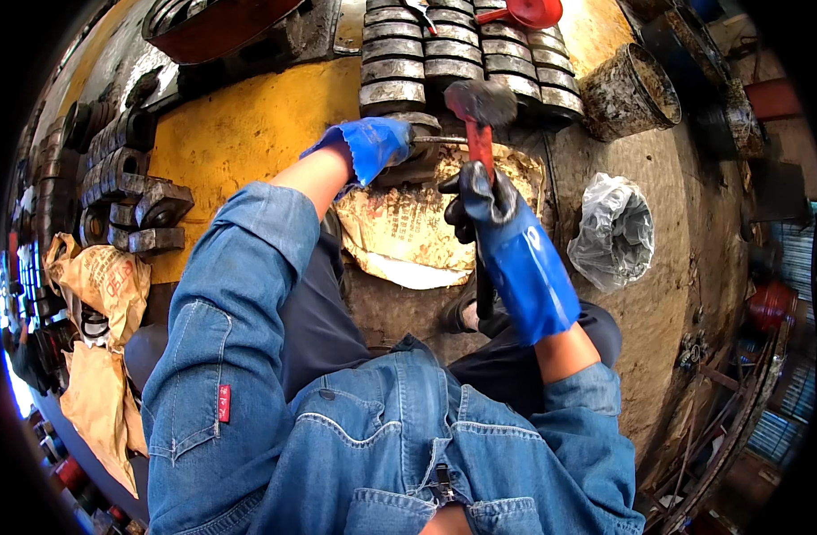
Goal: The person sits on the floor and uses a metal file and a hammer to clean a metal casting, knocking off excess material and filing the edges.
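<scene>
Right hand (pixel 491 201): gloved in black and blue, fingers clamped round the handle of a hammer (pixel 482 107).
Hammer: held almost upright in view, with a dark, blocky head above a red grip – near the upper middle, over the right end of a thin metal rod (pixel 441 139).
Left hand (pixel 377 143): inside a blue glove with a wavy cuff, just beside the rod's left end; fingers mostly hidden from above, so impossible to tell whether closed on the rod or only next to it.
Rod: lying crosswise between both gloves, passing behind or under the hammer at its right end.
Worn metal piece (pixel 417 169): partly covered by the left glove, at the near end of the block rows.
Block rows (pixel 395 69): grimy and rounded, packed side by side at the top, with a red dish (pixel 535 11) on the far end.
Sack (pixel 404 227): spread flat below the gloves, stained tan, between the knees and the blocks.
Right side: a crusted bucket (pixel 636 94), tilted toward the right – and, nearer, a clear plastic bag (pixel 612 232) with an open mouth.
Left side: stacked metal parts (pixel 127 192) beside yellow flooring (pixel 239 129), with crumpled brown paper (pixel 105 285) nearer.
</scene>
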A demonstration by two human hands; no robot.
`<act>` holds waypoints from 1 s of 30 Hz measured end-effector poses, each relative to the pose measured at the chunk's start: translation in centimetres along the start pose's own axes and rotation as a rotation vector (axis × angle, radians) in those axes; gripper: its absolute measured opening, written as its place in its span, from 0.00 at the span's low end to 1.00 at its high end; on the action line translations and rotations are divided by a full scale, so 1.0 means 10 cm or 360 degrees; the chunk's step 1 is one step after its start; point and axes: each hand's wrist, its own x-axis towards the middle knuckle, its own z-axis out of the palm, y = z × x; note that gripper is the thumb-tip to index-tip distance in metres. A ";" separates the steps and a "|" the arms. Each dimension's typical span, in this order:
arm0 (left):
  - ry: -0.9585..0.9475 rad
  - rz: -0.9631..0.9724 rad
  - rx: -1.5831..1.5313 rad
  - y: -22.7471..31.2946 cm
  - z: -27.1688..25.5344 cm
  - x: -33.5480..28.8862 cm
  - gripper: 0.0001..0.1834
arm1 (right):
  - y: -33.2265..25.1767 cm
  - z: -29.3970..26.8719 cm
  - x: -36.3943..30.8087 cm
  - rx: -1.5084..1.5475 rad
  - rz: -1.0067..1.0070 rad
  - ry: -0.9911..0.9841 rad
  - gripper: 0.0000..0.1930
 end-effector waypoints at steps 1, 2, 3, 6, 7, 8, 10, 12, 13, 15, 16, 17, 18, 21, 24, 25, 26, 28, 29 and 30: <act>-0.0007 0.0003 0.0023 0.04 -0.01 0.01 0.15 | 0.13 0.03 0.03 0.0031 -0.0002 0.0082 0.22; -0.0017 0.0004 0.0047 0.09 -0.02 0.01 0.15 | 0.22 0.02 0.08 -0.0023 0.0127 0.0051 0.21; -0.0024 0.0037 0.0063 0.22 -0.04 0.05 0.14 | 0.33 -0.03 0.10 -0.0082 0.0261 0.0052 0.21; -0.0211 0.0050 0.0431 0.08 0.38 0.10 0.18 | 0.75 -0.12 0.19 0.0190 0.0524 -0.0118 0.23; -0.0401 -0.0018 0.0548 -0.04 0.43 0.12 0.17 | 0.80 0.02 0.22 0.0194 0.0459 -0.0100 0.23; -0.0607 -0.0086 0.0648 -0.19 0.52 0.12 0.16 | 0.69 0.18 0.17 0.0349 0.0591 -0.0095 0.23; -0.0531 0.0097 0.0800 0.26 0.36 0.15 0.12 | 0.86 -0.06 0.22 0.0633 0.0701 -0.0071 0.21; -0.0335 0.0008 0.0390 0.35 -0.03 0.09 0.11 | 0.71 -0.22 0.24 0.0660 0.0517 0.0050 0.20; -0.0303 -0.0063 0.0299 0.32 -0.11 0.04 0.12 | 0.70 -0.28 0.31 0.0629 0.0554 0.0175 0.20; -0.0243 -0.0195 0.0112 0.27 -0.22 -0.03 0.14 | 0.86 -0.46 0.42 0.0606 0.0368 0.0306 0.19; -0.0221 -0.0206 0.0010 0.20 -0.27 -0.08 0.16 | 0.93 -0.55 0.49 0.0564 0.0455 0.0411 0.19; -0.0200 -0.0220 -0.0092 0.14 -0.31 -0.11 0.19 | 1.02 -0.62 0.57 0.0522 0.0544 0.0512 0.20; -0.0154 -0.0234 -0.0085 0.24 -0.38 -0.06 0.19 | 1.27 -0.82 0.70 0.0498 0.0676 0.0592 0.17; -0.0050 -0.0371 -0.0020 0.42 -0.65 0.01 0.16 | 1.84 -0.95 0.77 0.0271 0.0614 0.0970 0.23; 0.0073 -0.0518 -0.0162 0.23 -0.76 -0.14 0.17 | 1.99 -0.81 0.83 0.0084 0.0574 0.1139 0.22; 0.0081 -0.0557 -0.0182 0.25 -0.82 -0.14 0.18 | 2.06 -0.86 0.85 -0.0114 0.0606 0.1211 0.21; 0.0082 -0.0593 -0.0206 0.27 -0.87 -0.14 0.18 | 2.13 -0.90 0.88 -0.0517 0.0696 0.1221 0.22; 0.0091 -0.0656 -0.0217 0.32 -0.92 -0.19 0.18 | 2.12 -0.91 0.87 -0.1115 0.0579 0.1218 0.25; 0.0105 -0.0667 -0.0205 0.35 -0.93 -0.20 0.18 | 2.11 -0.95 0.86 -0.1306 0.0351 0.1212 0.28; 0.0037 -0.0763 -0.0074 0.18 -0.91 -0.35 0.17 | 1.72 -0.60 0.83 -0.0807 0.0168 0.1180 0.29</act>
